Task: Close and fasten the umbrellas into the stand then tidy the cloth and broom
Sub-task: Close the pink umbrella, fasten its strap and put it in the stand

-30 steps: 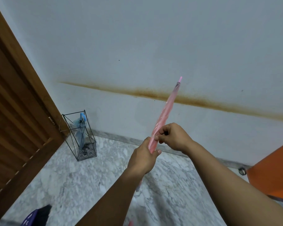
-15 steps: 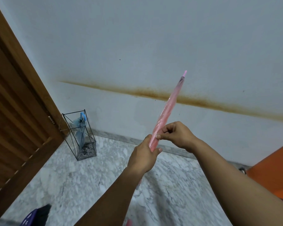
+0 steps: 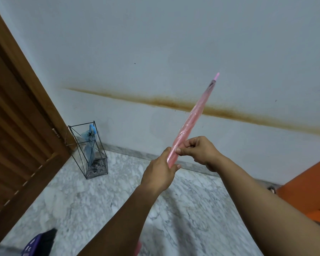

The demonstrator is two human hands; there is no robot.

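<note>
Two hands meet on a rolled pink umbrella [image 3: 190,121], which is held in the air and tilts up toward the far right. Nearer, the left hand [image 3: 160,175] wraps its shaft; just beyond, the right hand [image 3: 199,151] pinches its canopy (thumb against curled fingers). Far left, a wire stand [image 3: 90,150] holds a blue umbrella [image 3: 90,139] beside the wooden door [image 3: 17,115].

Home entryway — wooden door [image 3: 17,126], marble floor [image 3: 100,200], umbrella stand [image 3: 90,150]

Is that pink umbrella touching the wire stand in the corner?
Apart. The head view shows the pink umbrella held up by both hands, with bare floor between it and the wire stand.
</note>
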